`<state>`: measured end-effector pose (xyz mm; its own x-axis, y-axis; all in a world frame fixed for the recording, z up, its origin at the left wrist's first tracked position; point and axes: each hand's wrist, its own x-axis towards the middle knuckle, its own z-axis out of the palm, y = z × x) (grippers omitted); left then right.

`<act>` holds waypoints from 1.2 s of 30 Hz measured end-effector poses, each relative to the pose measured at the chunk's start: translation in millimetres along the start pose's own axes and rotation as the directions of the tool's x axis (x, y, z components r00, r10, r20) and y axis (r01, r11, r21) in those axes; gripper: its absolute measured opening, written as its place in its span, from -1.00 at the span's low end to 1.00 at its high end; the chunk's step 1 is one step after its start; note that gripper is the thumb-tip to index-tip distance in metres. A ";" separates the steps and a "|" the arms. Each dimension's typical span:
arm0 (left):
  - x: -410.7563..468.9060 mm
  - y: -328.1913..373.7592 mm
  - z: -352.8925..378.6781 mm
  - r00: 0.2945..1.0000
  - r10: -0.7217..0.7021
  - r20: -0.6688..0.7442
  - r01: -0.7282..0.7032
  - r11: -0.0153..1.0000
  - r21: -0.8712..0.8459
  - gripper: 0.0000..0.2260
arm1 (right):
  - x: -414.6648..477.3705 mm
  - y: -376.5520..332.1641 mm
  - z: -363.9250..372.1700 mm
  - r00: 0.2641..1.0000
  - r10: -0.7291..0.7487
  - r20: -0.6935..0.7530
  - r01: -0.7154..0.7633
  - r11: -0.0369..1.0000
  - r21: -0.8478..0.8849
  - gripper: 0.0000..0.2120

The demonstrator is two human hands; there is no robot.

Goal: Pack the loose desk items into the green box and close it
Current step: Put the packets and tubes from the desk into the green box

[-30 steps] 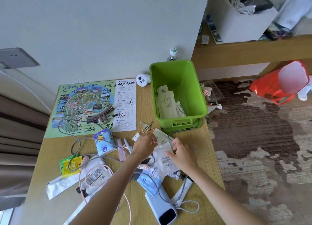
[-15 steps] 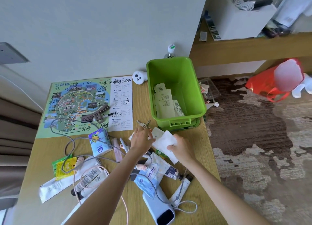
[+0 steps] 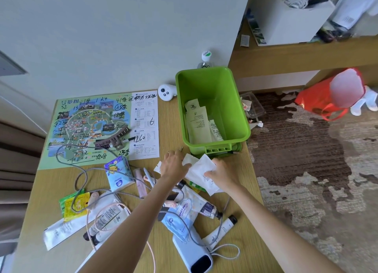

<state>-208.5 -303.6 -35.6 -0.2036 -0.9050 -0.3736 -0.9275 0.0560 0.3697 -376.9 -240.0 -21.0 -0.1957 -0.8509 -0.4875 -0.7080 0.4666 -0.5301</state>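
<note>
The green box (image 3: 241, 117) stands open at the desk's far right corner, with several beige paper sachets (image 3: 199, 123) lying inside. Just in front of it, my right hand (image 3: 223, 169) grips a flat white packet (image 3: 201, 170) by its right edge. My left hand (image 3: 173, 164) pinches a smaller white sachet (image 3: 189, 159) at that packet's left edge. Loose items cover the near desk: a blue tissue pack (image 3: 118, 171), tubes (image 3: 222, 229), a wipes pack (image 3: 185, 209), a power bank (image 3: 194, 252) and cables (image 3: 81, 174).
A scribbled park map (image 3: 102, 127) with a brown hair clip (image 3: 114, 139) lies at the desk's back left. A white controller (image 3: 166, 91) and a bottle (image 3: 205, 58) sit by the wall. The desk's right edge drops to carpet, where a red bag (image 3: 321, 100) stands.
Both hands lifted white packets off the pile and moved them up toward the front of the green box. The camera view shifted slightly.
</note>
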 end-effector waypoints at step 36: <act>-34.0 0.7 9.7 0.801 0.559 0.213 -0.596 0.716 0.362 -0.42 | -34.1 43.2 -69.5 0.998 -0.064 0.012 0.051 0.882 0.469 -0.65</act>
<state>-205.2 -268.8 -30.9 -0.7485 -0.6038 -0.2740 -0.6566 0.7326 0.1792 -448.0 -207.6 20.9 -0.1418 -0.8761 -0.4607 -0.3159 0.4812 -0.8177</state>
